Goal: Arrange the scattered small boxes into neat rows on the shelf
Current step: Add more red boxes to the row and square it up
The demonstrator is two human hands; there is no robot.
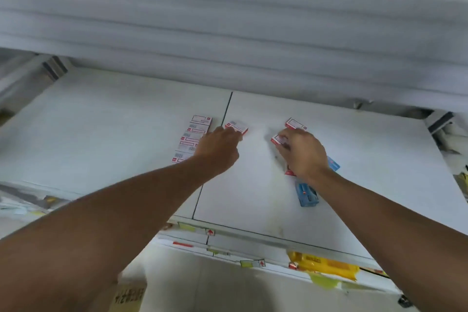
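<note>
White shelf: right hand hides most of its red-white box.

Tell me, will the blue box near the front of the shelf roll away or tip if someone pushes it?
Probably not. The blue box lies flat on the smooth white shelf, so it should slide rather than roll or tip. It looks like small cardboard, so likely light and fairly stiff, though a hard squeeze might dent it.

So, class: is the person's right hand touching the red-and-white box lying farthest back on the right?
Apart. In the head view a strip of white shelf shows between the right hand and the farthest box.
</note>
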